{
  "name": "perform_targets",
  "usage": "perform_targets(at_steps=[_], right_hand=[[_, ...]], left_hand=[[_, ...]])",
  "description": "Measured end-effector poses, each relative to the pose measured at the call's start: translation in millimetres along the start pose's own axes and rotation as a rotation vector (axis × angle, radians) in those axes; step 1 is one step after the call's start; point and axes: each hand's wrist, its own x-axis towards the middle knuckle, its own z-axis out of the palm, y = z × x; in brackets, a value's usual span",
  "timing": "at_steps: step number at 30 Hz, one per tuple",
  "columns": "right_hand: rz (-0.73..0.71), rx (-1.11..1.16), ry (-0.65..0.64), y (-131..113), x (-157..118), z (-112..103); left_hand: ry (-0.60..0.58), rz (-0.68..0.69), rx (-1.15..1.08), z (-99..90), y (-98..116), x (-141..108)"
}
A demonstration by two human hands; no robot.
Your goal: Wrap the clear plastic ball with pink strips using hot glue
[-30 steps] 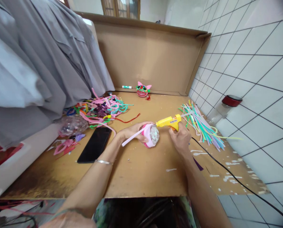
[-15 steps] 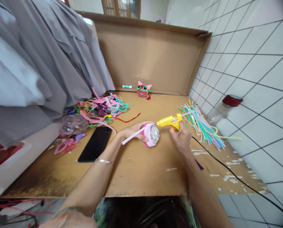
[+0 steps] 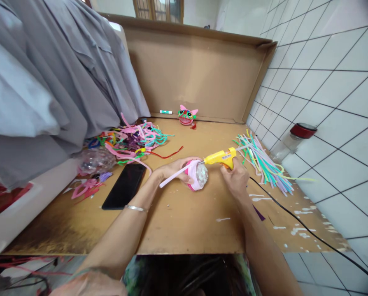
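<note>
My left hand (image 3: 178, 169) is closed around a clear plastic bottle piece (image 3: 202, 174) wrapped in pink pipe cleaner (image 3: 192, 176). Its bumpy clear end faces right, and a loose pale pink length (image 3: 172, 177) sticks out to the lower left. In my right hand (image 3: 236, 176) is a yellow hot glue gun (image 3: 220, 157), fingers wrapped round its handle. The nozzle points left and meets the upper rim of the wrapped piece; I cannot tell whether glue is flowing. A clear glue stick protrudes from the gun's back.
Pipe cleaners lie bundled (image 3: 264, 164) at right and tangled (image 3: 137, 137) at left. A black phone (image 3: 124, 187) rests left of my hands. Behind stand a lion-like craft face (image 3: 186, 116) and a glue tube (image 3: 166, 112). The gun's cord (image 3: 292, 218) trails right; a lidded jar (image 3: 290, 142) stands by the tiles.
Both hands, the wrapped bottle piece and the glue gun keep almost the same place. Only a very slight shift of the whole view shows.
</note>
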Motion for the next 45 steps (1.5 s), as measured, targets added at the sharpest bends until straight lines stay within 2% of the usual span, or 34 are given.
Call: perform_targets(at_steps=[11,23,32,45], right_hand=[[0.041,0.011,-0.014,2.7,0.2,1.1],[0.022,0.042,-0.049,1.6,0.4,2.0],[0.080,0.031,-0.033,3.1,1.3,2.0],[0.018,0.064,-0.047,0.3,1.5,-1.1]], left_hand=[[0.016,-0.002,0.027,1.2,1.0,0.2],[0.001,0.004,0.018,0.2,-1.5,0.3],[0.003,-0.001,0.003,0.3,-0.9,-0.6],[0.007,-0.002,0.066,-1.0,-0.4,-0.6]])
